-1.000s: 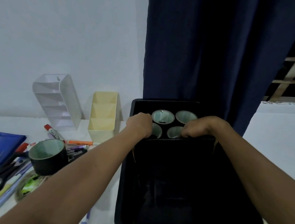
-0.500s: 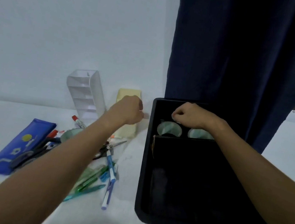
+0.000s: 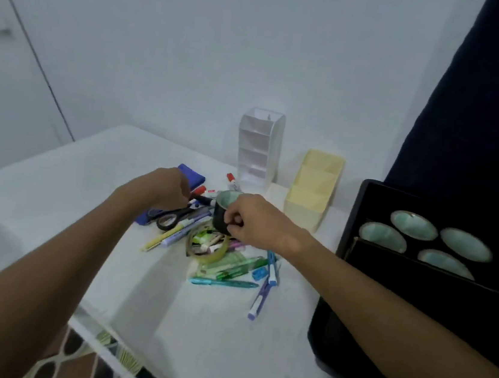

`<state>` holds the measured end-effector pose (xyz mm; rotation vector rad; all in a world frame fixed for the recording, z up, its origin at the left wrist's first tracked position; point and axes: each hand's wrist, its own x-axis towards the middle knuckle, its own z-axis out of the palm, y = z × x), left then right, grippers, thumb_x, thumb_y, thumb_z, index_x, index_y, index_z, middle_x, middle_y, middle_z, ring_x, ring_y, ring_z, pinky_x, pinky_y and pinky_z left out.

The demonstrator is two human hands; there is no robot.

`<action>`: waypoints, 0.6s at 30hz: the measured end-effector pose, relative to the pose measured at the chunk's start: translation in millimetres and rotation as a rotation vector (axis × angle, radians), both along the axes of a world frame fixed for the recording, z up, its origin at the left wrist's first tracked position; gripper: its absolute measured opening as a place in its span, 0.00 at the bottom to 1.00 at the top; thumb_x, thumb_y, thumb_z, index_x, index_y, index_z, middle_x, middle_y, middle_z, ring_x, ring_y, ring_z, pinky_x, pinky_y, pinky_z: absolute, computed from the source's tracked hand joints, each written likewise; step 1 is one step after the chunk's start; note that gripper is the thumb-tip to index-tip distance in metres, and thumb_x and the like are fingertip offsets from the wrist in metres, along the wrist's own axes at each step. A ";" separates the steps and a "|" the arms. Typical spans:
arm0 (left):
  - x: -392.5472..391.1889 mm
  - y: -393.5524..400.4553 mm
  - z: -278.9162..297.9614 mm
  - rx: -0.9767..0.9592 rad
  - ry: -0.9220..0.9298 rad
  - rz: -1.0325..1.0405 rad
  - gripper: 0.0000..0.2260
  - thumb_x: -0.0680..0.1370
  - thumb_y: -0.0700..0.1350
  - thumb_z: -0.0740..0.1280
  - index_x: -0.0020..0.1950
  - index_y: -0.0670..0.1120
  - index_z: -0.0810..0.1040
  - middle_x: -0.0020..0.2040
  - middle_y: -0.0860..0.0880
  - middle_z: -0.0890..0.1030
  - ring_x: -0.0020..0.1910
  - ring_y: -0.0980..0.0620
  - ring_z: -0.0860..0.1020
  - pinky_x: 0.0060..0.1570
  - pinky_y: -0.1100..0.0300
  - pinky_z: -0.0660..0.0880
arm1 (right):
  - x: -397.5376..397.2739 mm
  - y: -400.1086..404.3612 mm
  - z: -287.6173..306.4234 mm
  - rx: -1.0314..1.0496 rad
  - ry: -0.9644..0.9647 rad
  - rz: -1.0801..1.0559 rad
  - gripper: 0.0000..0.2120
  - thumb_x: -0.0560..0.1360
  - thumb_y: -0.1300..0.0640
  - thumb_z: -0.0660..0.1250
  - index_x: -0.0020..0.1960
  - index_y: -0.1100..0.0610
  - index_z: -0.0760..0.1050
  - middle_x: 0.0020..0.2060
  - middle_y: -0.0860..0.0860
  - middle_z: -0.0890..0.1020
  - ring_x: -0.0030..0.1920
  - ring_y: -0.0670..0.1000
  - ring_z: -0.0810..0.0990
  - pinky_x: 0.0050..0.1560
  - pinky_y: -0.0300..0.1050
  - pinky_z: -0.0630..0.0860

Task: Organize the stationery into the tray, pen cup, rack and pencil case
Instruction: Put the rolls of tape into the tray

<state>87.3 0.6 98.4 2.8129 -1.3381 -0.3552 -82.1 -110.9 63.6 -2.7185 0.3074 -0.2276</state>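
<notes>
A pile of stationery lies mid-table: black-handled scissors point(image 3: 172, 215), a tape roll point(image 3: 207, 248), green pens point(image 3: 232, 265), a purple pen point(image 3: 257, 303) and a yellow pen point(image 3: 158, 239). My right hand point(image 3: 253, 222) grips the side of the dark pen cup point(image 3: 223, 209), which stands at the pile's far edge. My left hand point(image 3: 165, 189) hovers with curled fingers over the blue pencil case point(image 3: 192, 175), right beside a red-capped marker point(image 3: 199, 189); whether it holds that marker is unclear. The white rack point(image 3: 258, 149) and cream tray point(image 3: 314, 184) stand behind the pile.
A large black box point(image 3: 360, 221) with several green-lined cups point(image 3: 413, 224) sits at the right, in front of a dark blue curtain point(image 3: 487, 108). The white table's near edge runs lower left, with a patterned seat point(image 3: 88, 364) below it.
The view swung left from the black box to the pile. Both hands left the box; my right hand now grips the dark cup and my left hand is over the pencil case.
</notes>
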 end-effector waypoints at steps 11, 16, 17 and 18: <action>-17.6 27.0 -82.6 -0.067 0.362 0.189 0.08 0.76 0.42 0.64 0.49 0.39 0.80 0.43 0.42 0.84 0.31 0.49 0.83 0.22 0.64 0.72 | 18.3 -18.0 -28.4 -0.025 0.178 -0.159 0.13 0.77 0.57 0.65 0.60 0.59 0.75 0.57 0.61 0.78 0.54 0.59 0.78 0.48 0.45 0.71; -15.8 19.2 -83.9 -0.155 0.347 0.272 0.08 0.75 0.42 0.67 0.44 0.37 0.81 0.35 0.43 0.83 0.29 0.50 0.80 0.26 0.62 0.75 | -6.7 -28.4 -5.8 0.039 0.053 -0.162 0.10 0.76 0.59 0.67 0.56 0.59 0.78 0.51 0.58 0.80 0.49 0.55 0.78 0.44 0.41 0.68; -17.5 14.9 -80.3 -0.184 0.301 0.274 0.08 0.74 0.43 0.68 0.41 0.38 0.79 0.32 0.44 0.82 0.26 0.51 0.78 0.25 0.62 0.74 | -18.8 -34.0 3.0 0.048 0.018 -0.181 0.10 0.75 0.59 0.68 0.56 0.59 0.78 0.49 0.56 0.80 0.47 0.53 0.77 0.44 0.39 0.68; -18.3 12.3 -75.7 -0.227 0.238 0.276 0.09 0.73 0.44 0.68 0.37 0.39 0.77 0.30 0.45 0.79 0.25 0.51 0.76 0.23 0.61 0.72 | -29.9 -39.1 13.0 0.052 -0.010 -0.199 0.11 0.75 0.59 0.68 0.57 0.59 0.78 0.46 0.54 0.79 0.45 0.51 0.76 0.43 0.38 0.68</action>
